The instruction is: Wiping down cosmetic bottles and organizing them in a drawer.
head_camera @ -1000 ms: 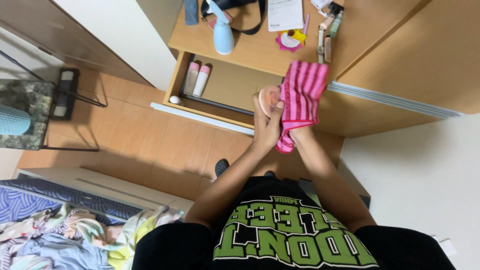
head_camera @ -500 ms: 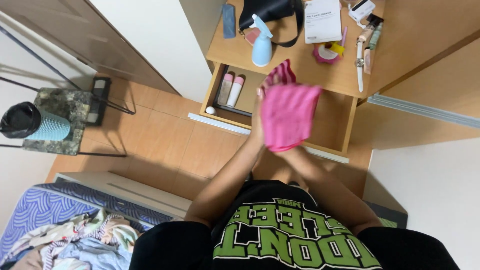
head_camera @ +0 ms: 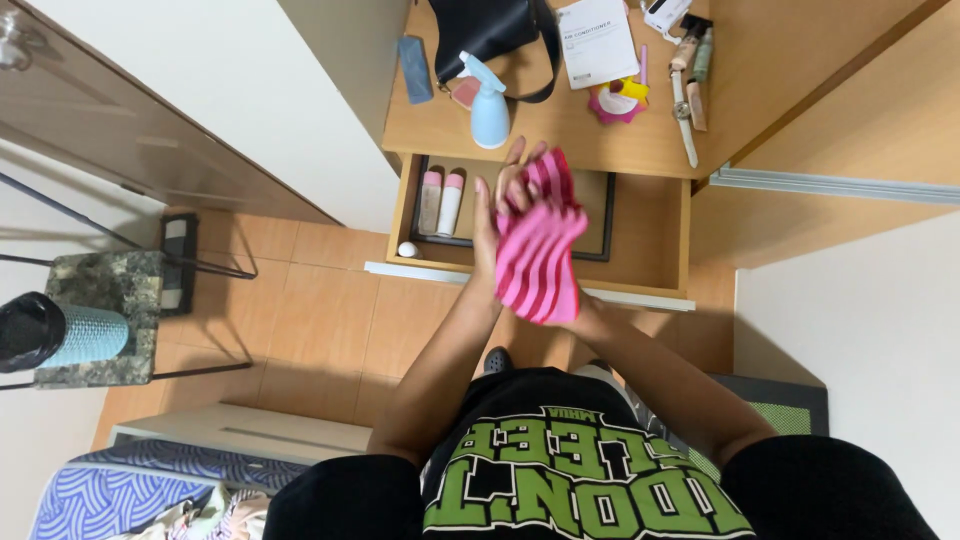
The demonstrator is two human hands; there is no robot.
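- Above the open drawer (head_camera: 640, 235) of a wooden desk (head_camera: 580, 130), in the head view, both hands meet around a pink striped cloth (head_camera: 540, 255).
- Left hand (head_camera: 500, 205) stands upright with its fingers spread and pressed flat against the cloth's near side.
- Right hand (head_camera: 570, 310) is almost wholly hidden beneath the fabric; it seems to be inside or behind the cloth, but whether it grips or lies flat I cannot tell.
- By my judgement the step in hand is smoothing or fitting the cloth over the right hand; the next move would call for the left palm to slide along the stripes while the right keeps the fabric taut.
- Inside the drawer two pink-capped bottles (head_camera: 440, 200) lie side by side at the left, well apart from the cloth.
- On the desktop a pale blue spray bottle (head_camera: 488, 105) stands just beyond the fingertips, near a black bag (head_camera: 490, 35) and a white paper (head_camera: 597, 40).
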